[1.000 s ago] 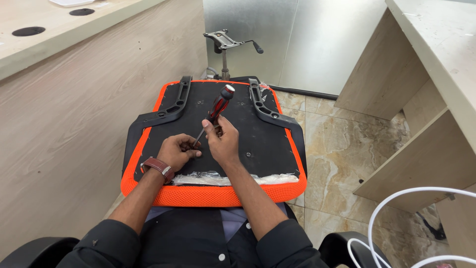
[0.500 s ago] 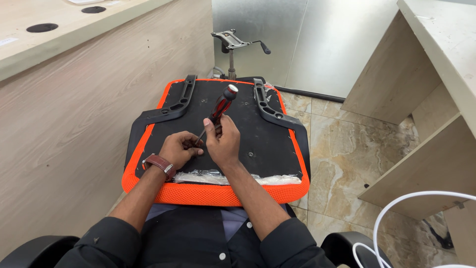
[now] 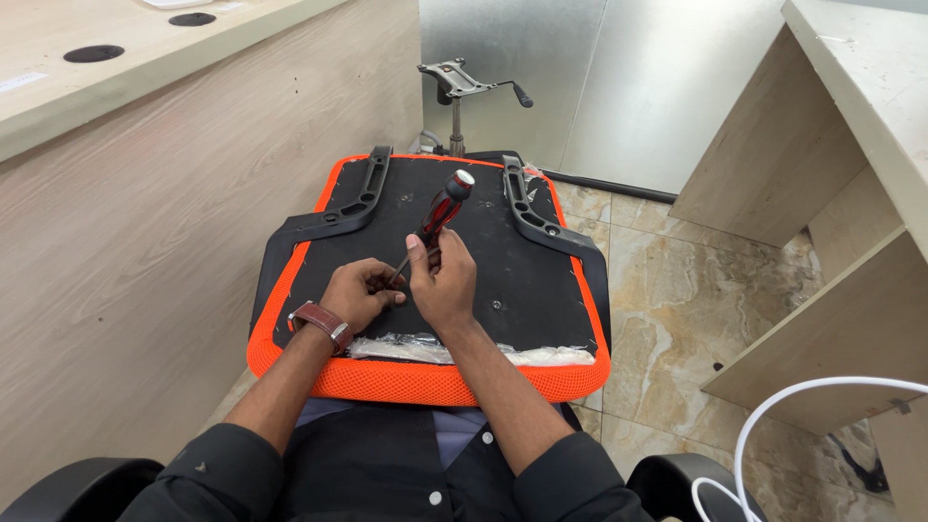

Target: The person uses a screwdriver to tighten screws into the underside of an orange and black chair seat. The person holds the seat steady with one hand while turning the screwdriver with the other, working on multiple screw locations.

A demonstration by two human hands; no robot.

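Gripping a red-and-black screwdriver [image 3: 438,215], the right hand [image 3: 443,280] wraps its fingers around the lower part of the handle, the tool tilted with its tip down near the middle of an upturned chair seat [image 3: 483,251]. The left hand [image 3: 360,293], fingers curled together at the shaft's lower end, rests on the black underside just beside the right; a brown-strapped watch [image 3: 322,323] sits on its wrist. The seat, edged in orange mesh, lies across the person's lap, with two black brackets [image 3: 534,208] running along its left and right edges and clear plastic wrap [image 3: 483,353] along its near edge. Beyond the far edge, a chair mechanism [image 3: 462,79] stands on a post above the tiled floor [image 3: 667,290].
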